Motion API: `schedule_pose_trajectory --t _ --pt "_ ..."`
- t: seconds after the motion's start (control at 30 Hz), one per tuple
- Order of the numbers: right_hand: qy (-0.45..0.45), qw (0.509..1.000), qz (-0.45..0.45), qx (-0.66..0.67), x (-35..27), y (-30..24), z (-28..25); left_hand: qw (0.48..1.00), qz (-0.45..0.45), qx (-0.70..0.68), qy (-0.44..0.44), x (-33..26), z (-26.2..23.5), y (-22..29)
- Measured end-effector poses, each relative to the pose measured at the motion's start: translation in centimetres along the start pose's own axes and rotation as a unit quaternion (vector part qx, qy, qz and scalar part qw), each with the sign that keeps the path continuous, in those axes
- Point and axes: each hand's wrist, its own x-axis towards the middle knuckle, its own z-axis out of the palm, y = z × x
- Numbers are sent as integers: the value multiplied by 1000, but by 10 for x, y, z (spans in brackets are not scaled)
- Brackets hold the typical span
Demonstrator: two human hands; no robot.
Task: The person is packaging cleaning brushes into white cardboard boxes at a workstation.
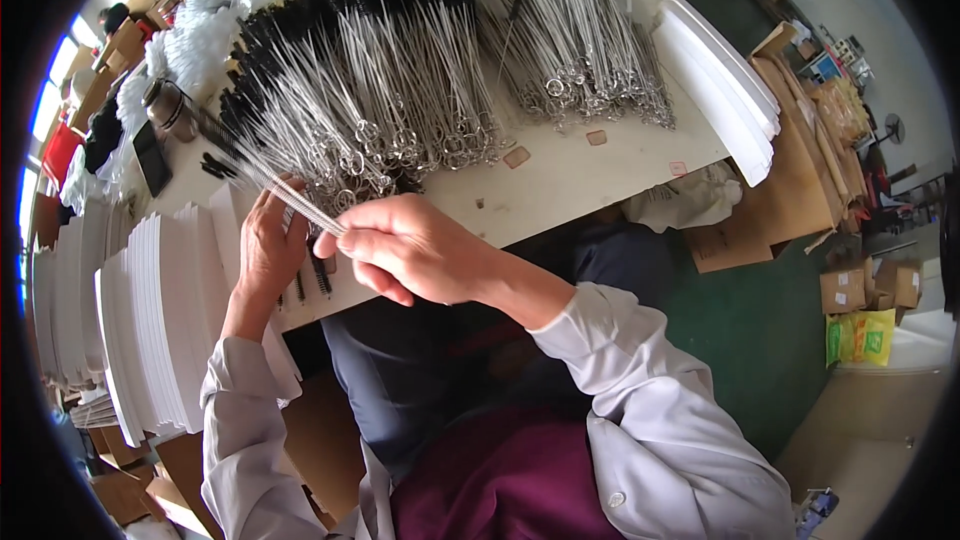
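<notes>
My right hand (400, 245) is closed around the ends of a few thin wire-handled cleaning brushes (290, 197). They slant up and left, over the near left part of the table. Beside them, my left hand (268, 245) is open, its fingers stretched out and its thumb apart. Its fingertips are close to the wires, and I cannot tell whether they touch. Small black-bristled brushes (320, 274) lie at the table edge between my hands. Beyond is a large heap of black-bristled brushes (400, 70) with looped wire ends toward me. White-bristled brushes (575, 35) are piled to its right.
White folded card stacks (150, 315) stand at the left, and more white card (715, 80) lies at the table's right end. A metal flask (170, 110) and a dark phone (152, 158) are at the far left. Cardboard (800, 140) is on the right.
</notes>
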Motion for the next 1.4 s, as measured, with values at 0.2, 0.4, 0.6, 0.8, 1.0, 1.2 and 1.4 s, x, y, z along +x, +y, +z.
schedule_pose_trajectory --t 0.2,0.4,0.6,0.8,1.0,1.2,1.4 --pt "187 962 -148 -131 -60 9 -49 995 -2 100 -4 3 -32 40" --pt "465 861 -169 -119 -114 4 -124 992 108 65 31 25 -43 106" --pt "594 780 -196 2 -147 20 -218 983 169 -53 -47 78 4 176" --pt "608 762 -215 57 -147 27 -226 969 191 -90 -130 163 113 226" --pt "603 765 -218 62 -147 27 -224 972 171 2 -161 207 192 282" --pt "610 759 -225 33 -142 31 -226 980 134 -5 -149 221 214 291" --pt "607 761 -226 40 -143 32 -229 976 90 -157 -119 221 193 291"
